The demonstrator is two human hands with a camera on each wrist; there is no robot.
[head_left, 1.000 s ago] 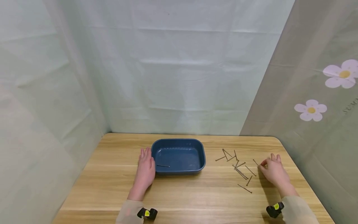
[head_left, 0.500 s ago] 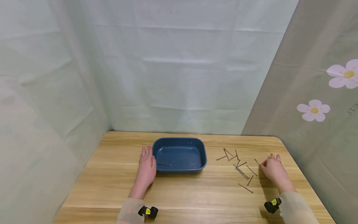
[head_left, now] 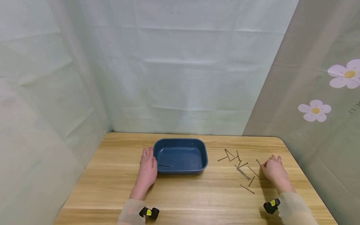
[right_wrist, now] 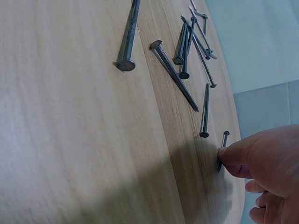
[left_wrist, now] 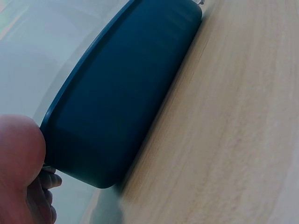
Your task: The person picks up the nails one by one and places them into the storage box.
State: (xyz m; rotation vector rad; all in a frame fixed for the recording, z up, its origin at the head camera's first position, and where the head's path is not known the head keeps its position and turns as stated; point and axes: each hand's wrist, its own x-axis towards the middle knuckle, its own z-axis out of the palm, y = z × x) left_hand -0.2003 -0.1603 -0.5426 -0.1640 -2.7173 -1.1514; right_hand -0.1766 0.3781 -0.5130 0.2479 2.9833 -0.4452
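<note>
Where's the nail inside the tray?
In the head view, the nail lies inside the blue tray, toward its near left corner, close to the left hand outside.

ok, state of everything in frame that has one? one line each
Blue tray, upright, uncovered
Nail in tray, lying flat
Left hand, fingers extended, touching the tray's left side
Right hand, pinching a nail
Pinched nail, tilted; whether fully lifted, can't tell
Loose nails, scattered on the table, some crossing
Backdrop, hung, creased

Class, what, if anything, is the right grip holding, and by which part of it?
A nail, pinched partway along its shaft, between head and point.
</note>
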